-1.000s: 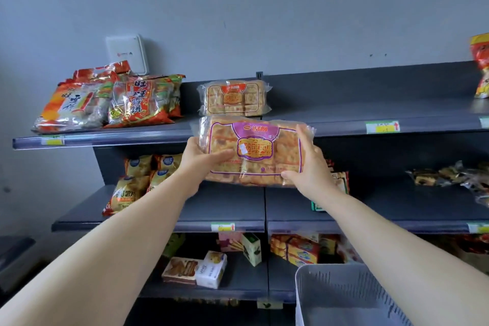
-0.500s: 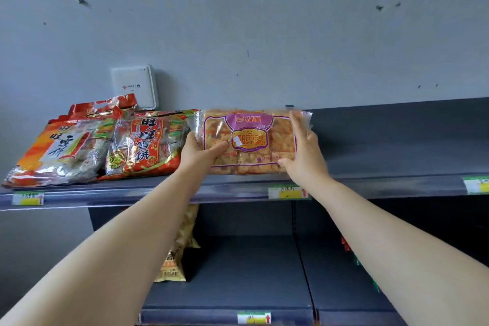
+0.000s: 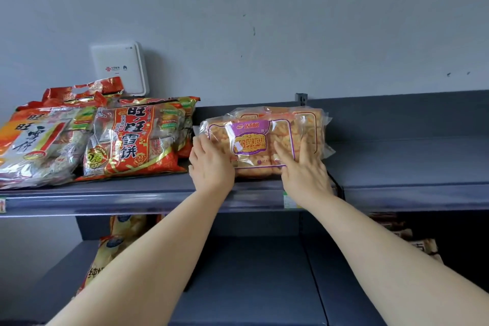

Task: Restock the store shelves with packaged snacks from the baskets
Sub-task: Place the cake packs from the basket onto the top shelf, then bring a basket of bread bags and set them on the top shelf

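Shelving, top tier: dark grey-blue metal shelf [image 3: 410, 164], bare to the right of the stock. Step in hand, by judgement: seating one pack and squaring it. This is best done by pushing it level toward the back wall, just beside the red-and-orange foil bags of rice crackers [image 3: 137, 140] without riding onto them. The label should face out and the front should run parallel to the shelf's edge, with release only once the pack lies settled.

Item: clear plastic pack of golden-brown baked pieces [image 3: 264, 164], on the shelf at centre, touching a similar orange-bordered pack [image 3: 307, 119] behind. Whether it leans on that one cannot be told.

Left hand [image 3: 211, 167]: grip spread, fingers flat against the pack's left end.

Right hand [image 3: 304, 172]: grip spread, fingers flat on the pack's right face.

Wrapper: thin, glossy, crinkled, likely slippery and easily dented.

Purple-framed label [image 3: 248, 140]: orange-yellow central panel, lettered.

Small white sticker [image 3: 239, 149]: at the panel's left.
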